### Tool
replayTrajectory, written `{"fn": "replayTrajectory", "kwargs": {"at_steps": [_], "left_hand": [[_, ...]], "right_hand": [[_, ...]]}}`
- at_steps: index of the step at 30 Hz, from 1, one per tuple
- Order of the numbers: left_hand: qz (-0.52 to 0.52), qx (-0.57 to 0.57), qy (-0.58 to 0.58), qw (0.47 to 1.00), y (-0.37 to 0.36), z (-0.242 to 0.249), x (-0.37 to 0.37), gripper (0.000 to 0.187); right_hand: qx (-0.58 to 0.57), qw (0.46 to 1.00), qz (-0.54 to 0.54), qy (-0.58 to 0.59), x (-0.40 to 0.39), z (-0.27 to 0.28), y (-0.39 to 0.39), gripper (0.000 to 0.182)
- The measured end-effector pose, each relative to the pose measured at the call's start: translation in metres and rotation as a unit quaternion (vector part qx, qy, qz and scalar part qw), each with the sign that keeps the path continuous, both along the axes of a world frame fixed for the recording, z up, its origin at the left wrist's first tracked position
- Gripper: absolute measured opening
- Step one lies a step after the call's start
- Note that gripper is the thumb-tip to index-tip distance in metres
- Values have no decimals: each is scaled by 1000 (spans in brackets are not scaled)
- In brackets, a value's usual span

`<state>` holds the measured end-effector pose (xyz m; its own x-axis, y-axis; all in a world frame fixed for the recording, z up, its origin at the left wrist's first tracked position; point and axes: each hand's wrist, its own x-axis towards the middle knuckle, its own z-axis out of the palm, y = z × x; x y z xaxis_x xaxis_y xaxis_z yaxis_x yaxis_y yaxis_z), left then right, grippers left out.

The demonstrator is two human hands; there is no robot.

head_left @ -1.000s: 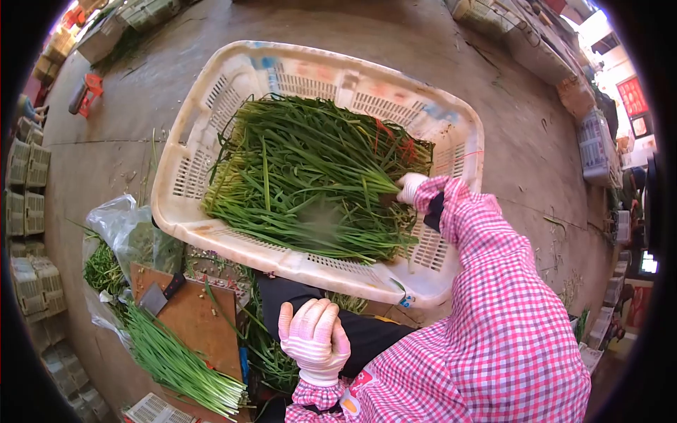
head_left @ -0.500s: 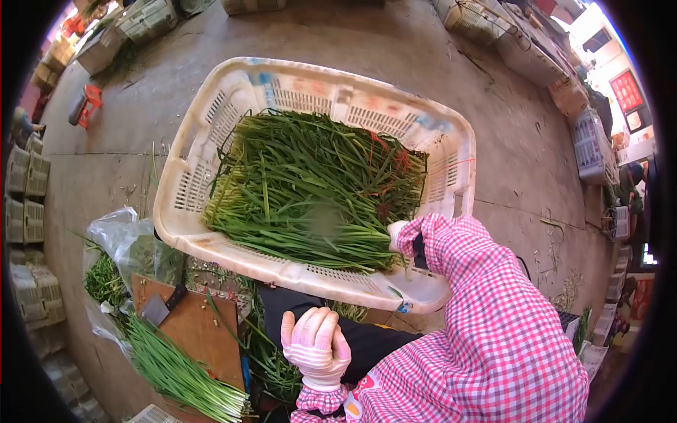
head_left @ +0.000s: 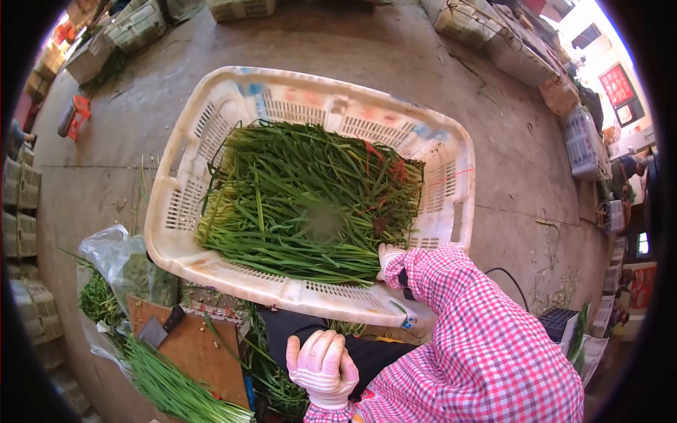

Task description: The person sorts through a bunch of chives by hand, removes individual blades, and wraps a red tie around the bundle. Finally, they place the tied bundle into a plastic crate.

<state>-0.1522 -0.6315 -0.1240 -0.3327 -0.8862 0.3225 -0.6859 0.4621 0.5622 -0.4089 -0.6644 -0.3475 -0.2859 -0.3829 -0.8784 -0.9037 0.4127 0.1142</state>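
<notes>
A white slotted plastic crate [head_left: 180,197] sits in front of me, filled with long green chives [head_left: 303,197] tied in places with red bands. My right hand [head_left: 388,259], in a white glove with a pink checked sleeve, reaches into the crate's near right corner and grips the ends of the chives there. My left hand [head_left: 321,368], gloved in pink-striped white, rests curled into a loose fist on my dark lap below the crate and holds nothing.
A wooden cutting board [head_left: 197,345] with a cleaver [head_left: 159,328] lies at lower left, a bunch of chives [head_left: 176,384] beside it. A clear plastic bag of greens [head_left: 120,264] lies left. Stacked crates [head_left: 21,211] line the concrete floor's edges.
My right hand has drawn back from the far right side of the chives to the crate's near right corner. The crate sits lower in view. My left hand stays put.
</notes>
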Motion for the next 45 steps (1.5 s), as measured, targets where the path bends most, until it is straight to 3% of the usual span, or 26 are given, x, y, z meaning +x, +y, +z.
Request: {"fn": "replayTrajectory", "kwargs": {"at_steps": [4, 5, 6, 8, 10, 13, 17, 21, 28, 32, 33, 35, 36, 38, 40, 42, 45], "left_hand": [[0, -3, -2, 1000, 1, -1, 2, 12], [-4, -2, 0, 1000, 1, -2, 2, 12], [-8, -1, 2, 1000, 1, -2, 2, 12], [-6, -1, 3, 1000, 1, -2, 2, 12], [-3, -4, 5, 1000, 0, -1, 2, 12], [0, -3, 6, 1000, 1, 0, 2, 12], [-4, 5, 3, 1000, 0, 2, 2, 12], [-7, 3, 5, 1000, 0, 0, 2, 13], [-4, 3, 3, 1000, 0, 2, 3, 13], [5, -17, 17, 1000, 1, -2, 2, 13], [6, -17, 18, 1000, 1, -2, 2, 13], [9, -25, 23, 999, 2, 0, 2, 14], [11, -32, 25, 999, 3, -1, 2, 14], [18, -50, 46, 998, 5, -2, 2, 15], [16, -58, 60, 996, 7, 4, 5, 15], [44, -50, 188, 980, 10, 6, 11, 13], [208, -58, 293, 931, 27, 37, 31, 14]], "right_hand": [[13, 998, 31, -44, -24, -6, 7, 91], [36, 993, 87, -68, -24, 40, -9, 76], [31, 993, 78, -80, -35, 22, -8, 59], [-30, 997, 19, -74, -63, 0, -17, 48], [-164, 976, -137, -47, -65, 38, -30, 42], [-223, 941, -253, 17, -73, 37, -42, 44], [-270, 912, -308, -10, -75, 10, -35, 55], [-271, 910, -312, -18, -63, 12, -41, 54], [-197, 952, -233, -1, -60, 18, -58, 50], [-255, 943, -215, -10, -74, 41, -54, 43], [-305, 928, -214, -13, -80, 41, -50, 37], [-322, 875, -346, -107, -92, 45, -45, 34], [-329, 827, -428, -160, -83, 75, -45, 30], [-356, 794, -453, -193, -75, 113, -41, 21], [-370, 714, -515, -297, -66, 146, -36, 19], [-381, 667, -524, -369, -46, 183, -24, 21], [-361, 629, -458, -514, 8, 259, 2, 24]]}}
